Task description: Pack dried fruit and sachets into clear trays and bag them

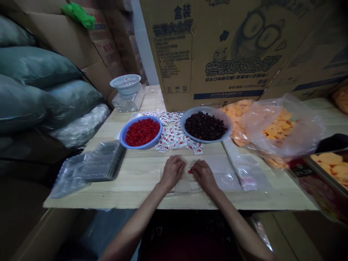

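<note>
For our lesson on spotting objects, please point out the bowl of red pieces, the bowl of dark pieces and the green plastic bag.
Blue bowl (pixel 146 146): head view, front rim.
Pale bowl (pixel 230 127): head view, right inner wall.
Green plastic bag (pixel 78 15): head view, middle.

The left hand (pixel 174 171) is resting near the middle of the front edge of the table (pixel 141 195), fingers bent over a clear plastic bag (pixel 182 184). The right hand (pixel 204 174) is holding a small red item (pixel 190 171) at its fingertips. Beyond the hands, white packets (pixel 174 137) are lying between a blue bowl of red pieces (pixel 143 132), on the left, and a pale bowl of dark pieces (pixel 206 125), on the right. Clear trays (pixel 102 161) are stacking up toward the front left corner. An open bag of orange pieces (pixel 282 125) is occupying the right side. A large carton (pixel 217 54) is standing along the back edge.
</note>
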Demonstrator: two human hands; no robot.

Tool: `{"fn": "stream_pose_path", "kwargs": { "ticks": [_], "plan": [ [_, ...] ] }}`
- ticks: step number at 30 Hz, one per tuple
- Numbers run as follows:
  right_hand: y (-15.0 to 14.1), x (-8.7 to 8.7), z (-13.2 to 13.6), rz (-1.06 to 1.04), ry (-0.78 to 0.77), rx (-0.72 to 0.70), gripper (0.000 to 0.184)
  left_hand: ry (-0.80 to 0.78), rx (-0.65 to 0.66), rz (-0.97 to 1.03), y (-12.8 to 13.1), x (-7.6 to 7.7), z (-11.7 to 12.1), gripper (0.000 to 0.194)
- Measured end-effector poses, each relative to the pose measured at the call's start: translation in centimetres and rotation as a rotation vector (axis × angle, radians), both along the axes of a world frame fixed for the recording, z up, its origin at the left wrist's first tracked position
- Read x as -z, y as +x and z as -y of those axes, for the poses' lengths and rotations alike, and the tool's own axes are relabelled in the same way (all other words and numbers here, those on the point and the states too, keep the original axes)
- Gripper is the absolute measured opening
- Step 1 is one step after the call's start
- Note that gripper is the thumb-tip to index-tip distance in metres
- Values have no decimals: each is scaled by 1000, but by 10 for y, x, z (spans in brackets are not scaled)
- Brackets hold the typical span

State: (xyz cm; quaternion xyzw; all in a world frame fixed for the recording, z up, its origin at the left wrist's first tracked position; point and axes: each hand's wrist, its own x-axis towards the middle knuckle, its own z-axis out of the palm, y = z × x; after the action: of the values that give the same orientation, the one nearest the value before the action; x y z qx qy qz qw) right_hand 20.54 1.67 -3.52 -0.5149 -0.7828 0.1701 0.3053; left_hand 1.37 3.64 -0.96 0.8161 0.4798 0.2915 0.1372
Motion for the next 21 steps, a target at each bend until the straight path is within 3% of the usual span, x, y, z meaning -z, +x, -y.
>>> {"fn": "stream_pose_path", "kwargs": {
  "ticks": [3,6,8,11,13,16,21],
  "plan": [
    [2,-4,0,143,70,7,18,69,-232,38,-44,-28,-37,23],
    [7,-12,-2,119,84,2,19,-45,-536,-205,-100,-52,-90,25],
    [14,-23,-9,43,84,5,20,-151,-575,-270,-131,-58,-125,21],
    [38,-45,-40,-50,91,71,19,-329,-529,-327,-158,-51,-162,9],
    [60,-60,-72,-16,91,184,18,-402,-508,-349,-165,-43,-173,10],
    [86,-70,-127,212,-7,332,17,-428,-513,-343,-169,-36,-173,8],
    [86,-57,-185,322,-143,323,22,-267,-639,-234,-164,-38,-153,13]
  ]
}}
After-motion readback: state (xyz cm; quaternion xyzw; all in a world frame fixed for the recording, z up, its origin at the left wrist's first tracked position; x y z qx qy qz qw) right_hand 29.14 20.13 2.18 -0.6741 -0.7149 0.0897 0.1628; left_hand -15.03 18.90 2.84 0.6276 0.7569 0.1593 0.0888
